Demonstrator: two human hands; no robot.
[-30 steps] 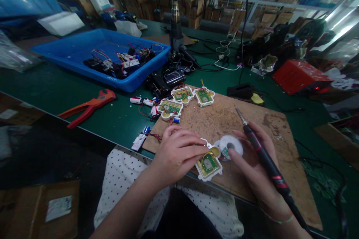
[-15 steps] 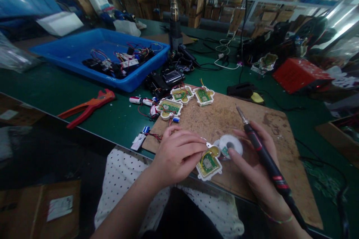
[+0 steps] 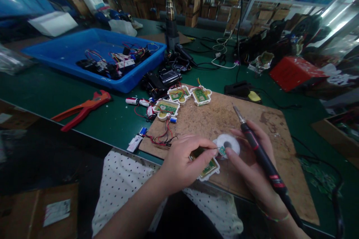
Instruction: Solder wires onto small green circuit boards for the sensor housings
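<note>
My left hand [image 3: 186, 158] pinches a thin wire between thumb and forefinger, its end reaching a small green circuit board [image 3: 222, 151]. That board sits at the thumb tip of my right hand [image 3: 256, 160], in front of a white spool [image 3: 234, 145]. A black and red soldering iron [image 3: 259, 153] rests in the same right hand, its metal tip pointing up and away to the left. Under my left hand lies a white housing [image 3: 216, 170] with a green board inside, partly covered by the fingers. The right fingers behind the spool are partly hidden.
A brown work board [image 3: 218, 119] carries several white housings [image 3: 166, 109] with wires. Red-handled cutters [image 3: 86, 108] and a blue tray [image 3: 123, 85] of wired parts stand left. A heat gun [image 3: 171, 30] stands behind; a red box [image 3: 295, 73] sits at right.
My left hand has moved right, from the housing's edge to the small circuit board, with the wire now in its pinch. The right hand keeps its hold; the whole view has shifted slightly.
</note>
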